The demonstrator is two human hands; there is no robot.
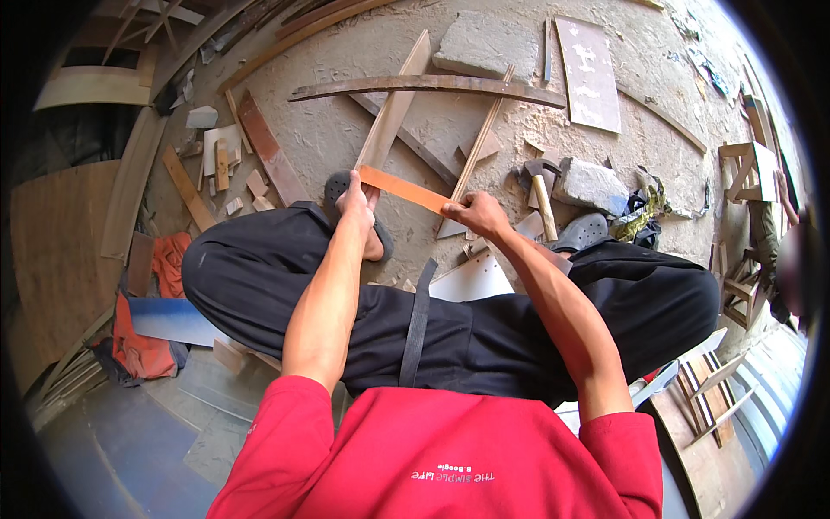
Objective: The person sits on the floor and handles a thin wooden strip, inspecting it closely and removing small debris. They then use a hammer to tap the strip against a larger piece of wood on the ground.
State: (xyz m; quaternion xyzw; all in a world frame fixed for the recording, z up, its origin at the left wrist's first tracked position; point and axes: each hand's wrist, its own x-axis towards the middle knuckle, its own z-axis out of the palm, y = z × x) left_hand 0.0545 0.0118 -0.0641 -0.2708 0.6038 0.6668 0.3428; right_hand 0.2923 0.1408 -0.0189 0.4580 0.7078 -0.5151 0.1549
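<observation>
I hold a thin orange strip of wood stretched between both hands above my knees. My left hand grips its left end and my right hand grips its right end. I sit with black trousers on, legs spread, a dark sandal showing just behind my left hand. A black strap lies over my lap.
Sawdust-covered ground carries scrap wood: a long curved dark slat, a pale plank, a stone slab, a board. A hammer, a rock and a grey shoe lie right. Orange cloth lies left.
</observation>
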